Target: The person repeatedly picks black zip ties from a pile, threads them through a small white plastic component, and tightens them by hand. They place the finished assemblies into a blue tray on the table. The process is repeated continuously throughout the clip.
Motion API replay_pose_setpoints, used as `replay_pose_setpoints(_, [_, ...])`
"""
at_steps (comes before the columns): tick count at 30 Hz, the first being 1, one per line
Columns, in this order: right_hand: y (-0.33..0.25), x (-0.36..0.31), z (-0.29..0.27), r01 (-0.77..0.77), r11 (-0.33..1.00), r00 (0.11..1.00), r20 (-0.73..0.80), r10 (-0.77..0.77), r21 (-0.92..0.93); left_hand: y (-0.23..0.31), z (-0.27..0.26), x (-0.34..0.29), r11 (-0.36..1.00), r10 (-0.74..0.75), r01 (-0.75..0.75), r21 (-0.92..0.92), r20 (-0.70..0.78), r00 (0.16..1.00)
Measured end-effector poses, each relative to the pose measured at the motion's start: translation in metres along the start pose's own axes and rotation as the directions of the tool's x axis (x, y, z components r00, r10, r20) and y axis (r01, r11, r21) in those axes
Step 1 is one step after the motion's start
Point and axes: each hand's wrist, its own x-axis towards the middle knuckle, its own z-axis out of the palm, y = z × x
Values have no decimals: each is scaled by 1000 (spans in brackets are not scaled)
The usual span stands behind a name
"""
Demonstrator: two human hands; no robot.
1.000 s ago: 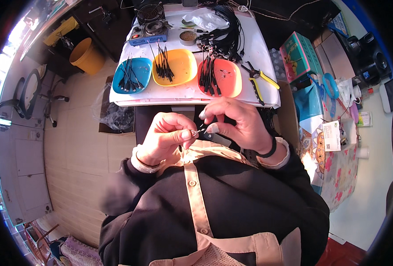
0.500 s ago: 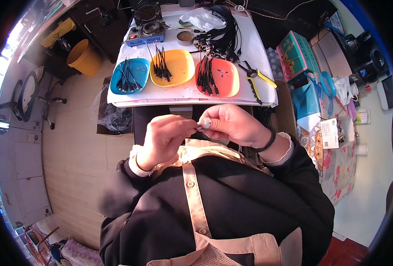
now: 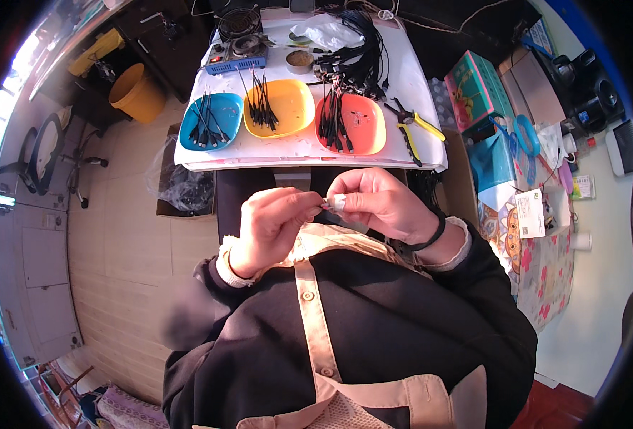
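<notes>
My left hand [image 3: 273, 225] and my right hand [image 3: 381, 204] meet close to my chest, below the white table [image 3: 295, 150]. Between the fingertips of both hands sits a small pale connector piece [image 3: 334, 203]; its wire is hidden by the fingers. On the table stand a blue dish [image 3: 211, 123], a yellow dish [image 3: 281, 107] and an orange dish [image 3: 351, 123], each with several short black cable pieces. A bundle of black cables [image 3: 356, 50] lies at the table's far end.
Yellow-handled pliers [image 3: 415, 127] lie at the table's right edge. A small blue appliance [image 3: 239, 51] and a round tin [image 3: 300, 61] stand at the back. A yellow bucket [image 3: 138, 93] stands left on the floor, boxes and a patterned cloth to the right.
Both hands have stayed together at my chest, shifting slightly; the black wire end seen between the fingers a second ago is now hidden, and only the pale tip shows.
</notes>
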Motion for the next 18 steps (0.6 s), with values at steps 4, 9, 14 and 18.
replay_pose_setpoints(4, [3,2,0,344,900,937,36,-348,-267,-7,2,2,568,-353,298,-767,100,930])
replay_pose_setpoints(9, [-4,14,-6,706,284,585,307,-751,-649,-10,4,8,250,-351,382,-890,284,892])
replay_pose_setpoints(14, [-8,18,-5,755,203,506,356,-785,-624,-7,9,18,98,-267,409,-907,371,889])
replay_pose_setpoints(18, [0,22,3,754,526,615,142,-776,-392,-5,3,22,334,-307,378,-863,280,910])
